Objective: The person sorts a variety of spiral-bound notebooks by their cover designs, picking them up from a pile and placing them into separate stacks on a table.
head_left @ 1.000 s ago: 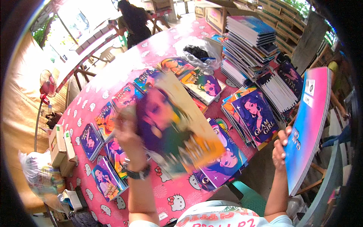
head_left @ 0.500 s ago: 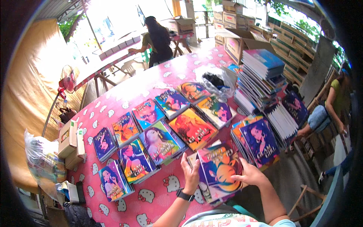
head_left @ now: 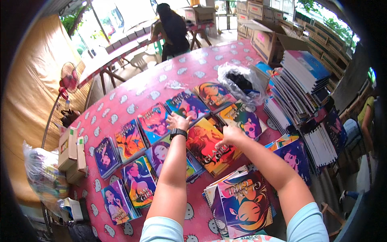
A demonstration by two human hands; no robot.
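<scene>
1. Bulging at the left, a clear bag (head_left: 42, 173) shows beside a carton (head_left: 67, 151).
2. A purple notebook (head_left: 107, 157) tops a small pile on the pink table (head_left: 225, 54).
3. The left hand (head_left: 178, 122), open with fingers spread, is just near of the blue notebook (head_left: 189, 104); contact is unclear.
4. The red notebook (head_left: 207, 143) lies mid-table, between the hands.
5. The right hand (head_left: 231, 135), fingers curled, is at its right edge; whether it grips, I cannot tell.
6. Far right stands a tall stack (head_left: 300, 86).
</scene>
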